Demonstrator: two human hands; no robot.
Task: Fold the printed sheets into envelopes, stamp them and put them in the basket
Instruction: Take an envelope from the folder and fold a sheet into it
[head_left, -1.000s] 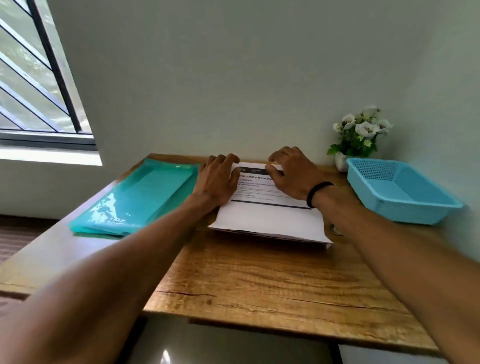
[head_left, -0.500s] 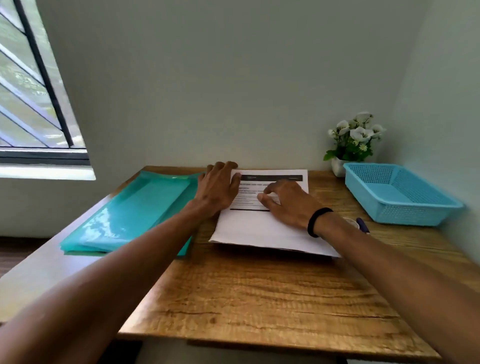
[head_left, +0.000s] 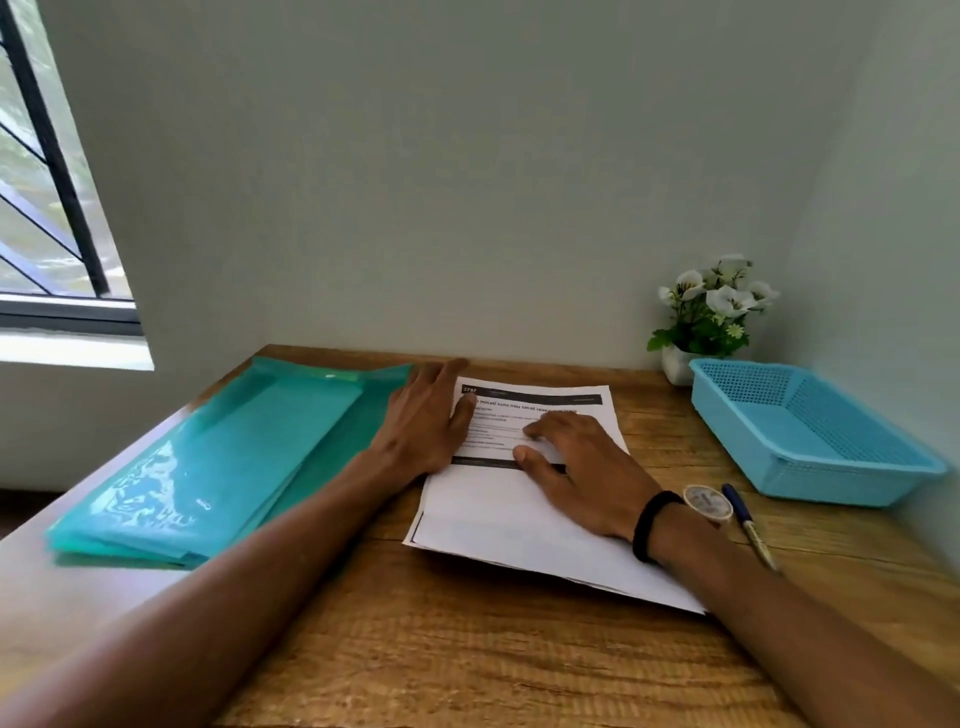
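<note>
A stack of printed sheets (head_left: 498, 514) lies flat in the middle of the wooden table (head_left: 467, 649). My left hand (head_left: 423, 421) rests flat on the stack's top left corner, thumb on the print. My right hand (head_left: 576, 467) presses on the middle of the top sheet with bent fingers. The blue plastic basket (head_left: 810, 431) stands at the right, with nothing visible in it. A round stamp (head_left: 706, 501) lies by my right wrist.
A teal plastic folder (head_left: 208, 467) covers the table's left side. A blue pen (head_left: 748, 525) lies beside the stamp. A small pot of white flowers (head_left: 706, 312) stands in the back right corner. Walls close off the back and the right.
The top sheet, earlier held folded at its far edge, now lies flat. My right hand has slid toward me to the sheet's middle. The stamp and pen have come into view.
</note>
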